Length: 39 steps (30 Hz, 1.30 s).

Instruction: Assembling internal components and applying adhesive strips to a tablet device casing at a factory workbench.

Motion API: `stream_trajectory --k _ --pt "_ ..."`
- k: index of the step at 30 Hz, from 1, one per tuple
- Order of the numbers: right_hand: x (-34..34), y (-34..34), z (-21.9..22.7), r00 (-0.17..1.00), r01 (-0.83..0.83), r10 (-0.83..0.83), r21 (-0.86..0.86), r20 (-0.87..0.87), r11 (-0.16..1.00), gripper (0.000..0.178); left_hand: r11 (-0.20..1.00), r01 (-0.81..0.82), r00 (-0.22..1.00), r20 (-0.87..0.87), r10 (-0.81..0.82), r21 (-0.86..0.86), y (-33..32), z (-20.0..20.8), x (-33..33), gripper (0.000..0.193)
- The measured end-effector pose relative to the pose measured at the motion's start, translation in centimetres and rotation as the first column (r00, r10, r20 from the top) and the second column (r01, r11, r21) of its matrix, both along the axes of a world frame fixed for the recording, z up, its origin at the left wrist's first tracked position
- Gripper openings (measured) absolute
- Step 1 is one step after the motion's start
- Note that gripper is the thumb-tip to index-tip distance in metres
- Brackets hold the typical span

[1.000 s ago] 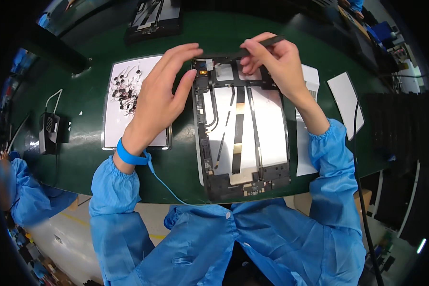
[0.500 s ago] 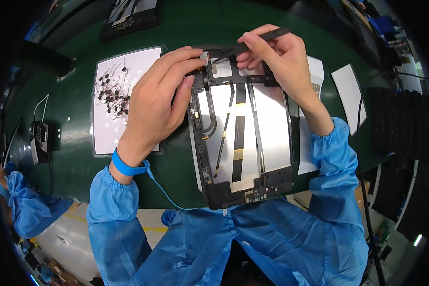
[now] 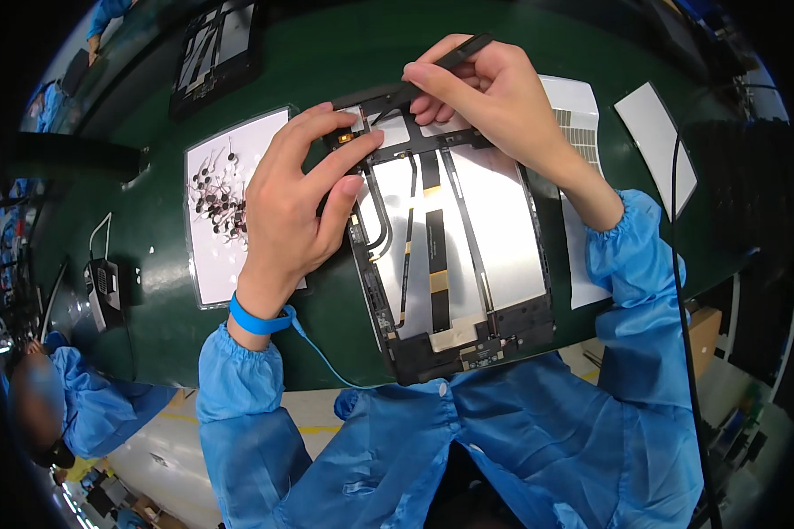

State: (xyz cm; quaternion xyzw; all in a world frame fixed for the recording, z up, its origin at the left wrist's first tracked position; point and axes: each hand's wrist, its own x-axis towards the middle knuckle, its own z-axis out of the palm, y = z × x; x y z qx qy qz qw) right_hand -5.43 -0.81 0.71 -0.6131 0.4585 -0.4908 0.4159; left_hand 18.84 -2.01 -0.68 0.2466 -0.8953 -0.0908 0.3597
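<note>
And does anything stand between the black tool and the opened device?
Nothing visible does. The black tool, in the right hand, has its tip over the opened device, near the upper left corner; the left hand is close but does not cover it.

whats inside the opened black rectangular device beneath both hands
Black flat cables lie across a shiny silver panel. The bare left hand and bare right hand cover parts of the device's upper end, and whatever is beneath the panel cannot be seen.
</note>
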Motion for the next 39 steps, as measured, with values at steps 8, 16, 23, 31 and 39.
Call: stream_trajectory --k 8,16,23,31,39 --pt "-0.4 -0.2 -0.7 0.996 0.039 -0.03 -0.094 0.09 0.995 0.022 0.998 -0.005 0.993 0.119 0.013 -0.065 0.3 0.9 -0.3 0.027" --pt "-2.5 0.4 1.2 0.992 0.126 -0.127 -0.287 0.019 0.949 0.029 0.98 0.039 0.977 0.213 0.004 -0.196 0.2 3.2 1.5 0.027" --pt "-5.2 1.8 2.3 0.984 0.178 -0.176 -0.337 0.036 0.924 0.03 0.845 -0.447 0.875 -0.051 0.481 0.295 -5.7 -1.2 12.3 0.011" --pt "0.5 0.4 3.2 1.0 -0.012 0.018 -0.326 0.014 0.945 0.026 0.834 -0.517 0.854 0.054 0.518 0.193 -5.1 -2.8 9.8 0.019" --pt "-0.7 0.2 4.7 0.996 -0.054 0.024 -0.39 -0.08 0.919 0.026 0.899 -0.436 0.899 -0.025 0.437 0.027 -4.0 -1.7 10.0 0.013"
